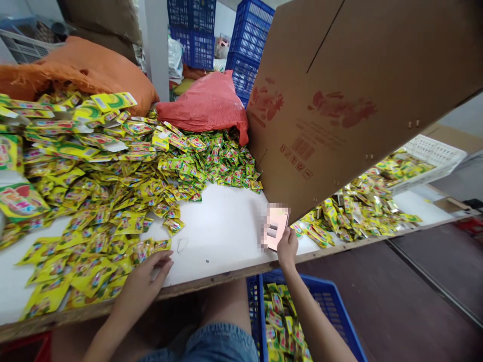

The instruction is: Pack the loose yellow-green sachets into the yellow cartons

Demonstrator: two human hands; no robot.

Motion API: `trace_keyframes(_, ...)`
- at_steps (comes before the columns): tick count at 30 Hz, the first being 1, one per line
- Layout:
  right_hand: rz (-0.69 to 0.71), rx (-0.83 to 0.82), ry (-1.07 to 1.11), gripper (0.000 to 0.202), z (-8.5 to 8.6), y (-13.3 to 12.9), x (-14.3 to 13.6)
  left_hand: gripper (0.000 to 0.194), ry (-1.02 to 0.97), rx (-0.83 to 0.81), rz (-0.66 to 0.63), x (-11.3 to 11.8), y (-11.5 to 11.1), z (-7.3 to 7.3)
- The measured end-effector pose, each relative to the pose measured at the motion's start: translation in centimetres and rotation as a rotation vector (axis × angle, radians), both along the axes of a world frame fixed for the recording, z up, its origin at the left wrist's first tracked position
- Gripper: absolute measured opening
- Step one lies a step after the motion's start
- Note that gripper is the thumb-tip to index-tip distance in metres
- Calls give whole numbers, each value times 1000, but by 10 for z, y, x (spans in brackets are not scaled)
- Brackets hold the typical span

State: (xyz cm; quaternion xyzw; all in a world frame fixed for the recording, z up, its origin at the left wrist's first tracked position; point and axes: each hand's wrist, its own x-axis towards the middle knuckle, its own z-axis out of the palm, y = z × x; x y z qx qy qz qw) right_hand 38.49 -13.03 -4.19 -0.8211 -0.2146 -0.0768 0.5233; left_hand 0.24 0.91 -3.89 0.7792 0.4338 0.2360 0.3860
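My right hand (288,247) grips the side of a phone (274,229), its lit pinkish screen partly blurred out. The phone is tilted over the white tabletop (226,221), just below the bottom corner of a large cardboard box (324,100). At the table's front edge, my left hand (149,276) rests with loosely curved fingers apart and nothing in them. Small yellow packets (94,271) lie right beside it, spread out to the left.
Flat yellow cartons (94,128) are stacked behind the packets. An orange sack (109,70) and a red sack (207,103) lie at the back. More packets (350,211) fill the right side near a white basket (441,156). A blue crate (320,286) of packets stands below.
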Motion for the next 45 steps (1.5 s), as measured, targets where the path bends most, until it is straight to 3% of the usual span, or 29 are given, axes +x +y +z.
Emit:
trace_keyframes(3,8,37,18,37,2,1,-8,32,-95,-43,-1,22,0,6)
trace_keyframes(7,20,116,65,37,5,8,-27,32,-324,-121,-113,88,-11,14)
trace_keyframes(10,32,189,127,38,7,16,-45,46,-452,-288,-278,147,-21,9)
trace_keyframes(12,48,232,179,38,6,22,-56,52,-513,-432,-312,179,-25,2)
trace_keyframes(16,61,299,283,36,-2,32,-73,44,-633,-641,-375,212,-24,-8)
trace_keyframes(20,57,352,382,34,-7,39,-83,38,-672,-684,-463,217,-21,-11)
trace_keyframes(25,55,370,473,32,0,43,-86,66,-781,-721,-557,209,-26,-11)
trace_keyframes(28,33,352,504,35,2,46,-86,73,-778,-744,-572,205,-29,-12)
trace_keyframes(39,-60,246,430,44,-1,52,-87,76,-693,-758,-629,196,-31,-7)
trace_keyframes(45,-43,257,448,47,0,51,-89,75,-692,-743,-628,195,-31,-8)
